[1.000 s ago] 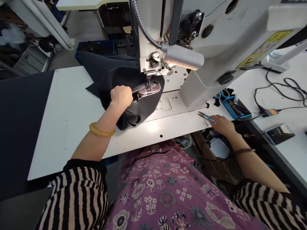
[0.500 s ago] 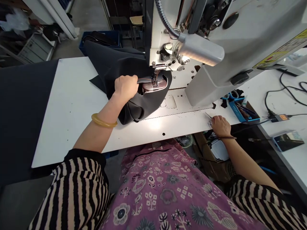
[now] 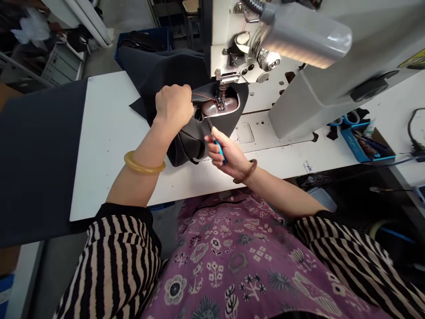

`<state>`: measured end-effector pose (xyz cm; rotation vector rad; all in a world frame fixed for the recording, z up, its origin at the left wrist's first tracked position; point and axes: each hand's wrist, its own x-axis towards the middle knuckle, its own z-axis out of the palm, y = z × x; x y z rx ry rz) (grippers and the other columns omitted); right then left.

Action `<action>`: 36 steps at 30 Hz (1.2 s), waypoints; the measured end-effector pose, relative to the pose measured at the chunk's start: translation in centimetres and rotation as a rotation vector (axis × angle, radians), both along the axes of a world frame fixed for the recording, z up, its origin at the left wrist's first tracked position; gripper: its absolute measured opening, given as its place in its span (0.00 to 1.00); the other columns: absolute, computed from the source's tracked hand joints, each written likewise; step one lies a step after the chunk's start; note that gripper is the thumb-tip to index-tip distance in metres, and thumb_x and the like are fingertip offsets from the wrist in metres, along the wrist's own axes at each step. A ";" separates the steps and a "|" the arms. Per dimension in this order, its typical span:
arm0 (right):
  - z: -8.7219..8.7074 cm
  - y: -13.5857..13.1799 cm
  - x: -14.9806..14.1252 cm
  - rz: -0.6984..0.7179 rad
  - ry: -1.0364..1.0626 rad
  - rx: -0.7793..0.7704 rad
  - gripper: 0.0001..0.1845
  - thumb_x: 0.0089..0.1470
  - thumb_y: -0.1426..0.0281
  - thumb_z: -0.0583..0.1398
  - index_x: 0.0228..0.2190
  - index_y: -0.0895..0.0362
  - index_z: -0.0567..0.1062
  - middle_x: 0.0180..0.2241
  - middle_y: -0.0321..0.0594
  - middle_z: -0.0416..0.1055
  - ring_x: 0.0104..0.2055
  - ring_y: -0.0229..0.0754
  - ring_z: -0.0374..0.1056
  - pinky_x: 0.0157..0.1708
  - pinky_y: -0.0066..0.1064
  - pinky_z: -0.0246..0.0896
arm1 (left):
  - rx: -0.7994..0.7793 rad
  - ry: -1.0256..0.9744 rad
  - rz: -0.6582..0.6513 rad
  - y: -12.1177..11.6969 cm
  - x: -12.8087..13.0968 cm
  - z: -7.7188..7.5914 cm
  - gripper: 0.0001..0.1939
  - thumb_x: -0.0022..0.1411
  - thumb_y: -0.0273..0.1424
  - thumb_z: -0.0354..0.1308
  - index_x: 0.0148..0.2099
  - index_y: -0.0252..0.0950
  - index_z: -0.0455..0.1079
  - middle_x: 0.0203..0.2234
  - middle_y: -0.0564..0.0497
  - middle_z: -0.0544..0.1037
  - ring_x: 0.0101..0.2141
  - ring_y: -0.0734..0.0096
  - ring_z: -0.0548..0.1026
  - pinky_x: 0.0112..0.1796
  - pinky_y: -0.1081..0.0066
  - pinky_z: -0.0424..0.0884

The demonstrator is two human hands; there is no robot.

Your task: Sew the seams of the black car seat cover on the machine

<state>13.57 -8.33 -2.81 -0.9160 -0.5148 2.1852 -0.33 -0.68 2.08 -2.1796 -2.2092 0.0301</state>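
My left hand (image 3: 174,105) is closed on the dark fabric (image 3: 222,126), just left of the sewing machine's needle and presser foot (image 3: 222,95). An orange thread (image 3: 202,95) runs from the needle area to that hand. The cloth drapes around an opening where a shiny plate (image 3: 212,107) shows beneath the foot. In my right hand (image 3: 227,153) are blue-handled thread snips (image 3: 219,150), their dark tips pointing up at the near edge of the opening. Whether the blades touch the cloth I cannot tell.
The machine's lamp (image 3: 305,37) hangs low over the needle area, with the machine's pillar (image 3: 295,104) to the right. A blue box of small tools (image 3: 357,146) and blue-handled scissors (image 3: 348,118) lie on the right of the white table (image 3: 102,146). A blue crate (image 3: 162,37) stands behind.
My right hand has picked the snips up off the table at right and carried them left to the fabric by the needle. My left hand keeps its grip; the orange thread now shows.
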 end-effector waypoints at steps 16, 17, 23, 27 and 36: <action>0.8 5.3 -5.3 -0.257 0.168 -0.321 0.20 0.65 0.61 0.55 0.25 0.57 0.60 0.13 0.21 0.47 0.12 0.23 0.42 0.10 0.15 0.36 | -0.034 0.037 0.002 -0.4 -0.5 -0.6 0.20 0.66 0.26 0.42 0.55 0.32 0.68 0.48 0.41 0.76 0.51 0.53 0.72 0.49 0.60 0.66; 0.7 5.4 -5.5 -0.260 0.165 -0.319 0.20 0.65 0.60 0.55 0.25 0.57 0.60 0.13 0.21 0.47 0.12 0.23 0.42 0.10 0.15 0.35 | -0.036 0.038 0.005 -0.4 -0.5 -0.7 0.20 0.66 0.26 0.42 0.55 0.32 0.68 0.48 0.40 0.76 0.51 0.53 0.72 0.49 0.61 0.66; -0.3 5.8 -6.1 -0.286 0.146 -0.244 0.20 0.67 0.61 0.51 0.24 0.57 0.58 0.13 0.21 0.43 0.12 0.24 0.39 0.10 0.16 0.33 | -0.019 0.047 0.002 -0.4 -0.7 -1.1 0.20 0.66 0.26 0.42 0.54 0.33 0.68 0.48 0.41 0.76 0.50 0.54 0.72 0.48 0.61 0.67; -0.8 3.7 -5.2 -0.157 0.075 -0.064 0.21 0.68 0.60 0.49 0.25 0.56 0.58 0.14 0.22 0.41 0.13 0.26 0.35 0.11 0.18 0.31 | -0.024 0.111 -0.017 -0.4 -0.8 -1.2 0.20 0.65 0.25 0.40 0.53 0.33 0.68 0.45 0.40 0.77 0.48 0.51 0.75 0.44 0.59 0.69; -1.4 -1.4 7.2 -0.190 -0.741 1.013 0.21 0.56 0.56 0.60 0.26 0.52 0.55 0.21 0.29 0.56 0.22 0.34 0.53 0.25 0.31 0.51 | 0.003 0.081 -0.116 -0.9 -0.7 -1.6 0.19 0.64 0.32 0.43 0.52 0.33 0.69 0.46 0.36 0.76 0.46 0.46 0.76 0.41 0.57 0.72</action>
